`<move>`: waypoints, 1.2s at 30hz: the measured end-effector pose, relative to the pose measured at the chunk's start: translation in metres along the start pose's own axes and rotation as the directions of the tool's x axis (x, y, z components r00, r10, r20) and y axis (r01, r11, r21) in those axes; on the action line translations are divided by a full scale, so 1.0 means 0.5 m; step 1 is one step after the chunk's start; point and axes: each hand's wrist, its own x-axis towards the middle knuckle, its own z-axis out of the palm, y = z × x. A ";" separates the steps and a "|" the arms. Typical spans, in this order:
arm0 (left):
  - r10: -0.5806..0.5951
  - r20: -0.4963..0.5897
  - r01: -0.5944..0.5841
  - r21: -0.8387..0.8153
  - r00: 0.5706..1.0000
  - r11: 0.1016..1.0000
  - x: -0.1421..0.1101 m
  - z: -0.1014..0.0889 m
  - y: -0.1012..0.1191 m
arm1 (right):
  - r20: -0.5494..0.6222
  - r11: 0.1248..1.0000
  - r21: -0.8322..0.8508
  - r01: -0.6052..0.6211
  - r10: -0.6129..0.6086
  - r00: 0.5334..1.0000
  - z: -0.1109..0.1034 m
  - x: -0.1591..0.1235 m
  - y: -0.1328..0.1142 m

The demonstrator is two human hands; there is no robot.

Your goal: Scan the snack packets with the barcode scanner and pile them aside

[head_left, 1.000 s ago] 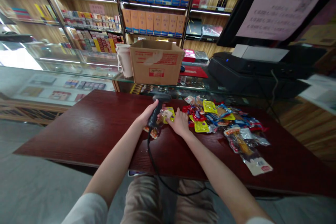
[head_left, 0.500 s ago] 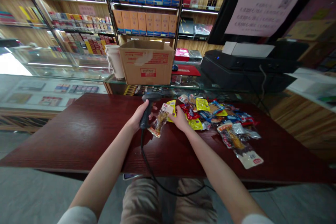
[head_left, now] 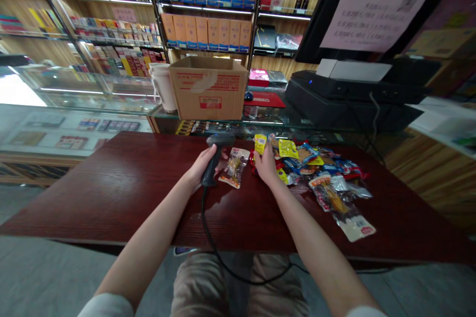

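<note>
My left hand is wrapped round the handle of a black barcode scanner, its head pointing right above the table. Just right of the scanner, a clear snack packet with brown food inside lies on the table. My right hand is closed on a small yellow snack packet at the left edge of a pile; part of its grip is hidden. The pile of snack packets is mixed red, blue, yellow and clear. Two longer clear packets lie at its near right side.
A cardboard box and a white cup stand on the glass counter behind the dark wooden table. Black machines sit at the back right. The scanner's cable hangs over the table's front edge.
My right hand has let go of the clear packet and moved right to the pile, where a yellow packet is now in its fingers. The scanner has shifted slightly right.
</note>
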 end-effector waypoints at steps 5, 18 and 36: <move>0.054 0.131 -0.064 0.077 0.990 0.995 -0.005 0.009 -0.016 | 0.115 0.996 -0.024 0.083 -0.079 0.990 -0.003 -0.014 -0.038; 0.017 0.208 -0.035 0.081 0.978 0.996 -0.013 0.027 -0.031 | 0.179 0.994 -0.110 0.025 -0.005 0.984 -0.024 -0.013 -0.074; -0.020 -0.009 0.020 0.029 1.000 0.999 -0.008 -0.012 0.025 | -0.190 0.879 -0.458 -0.132 0.049 0.981 -0.149 0.031 -0.014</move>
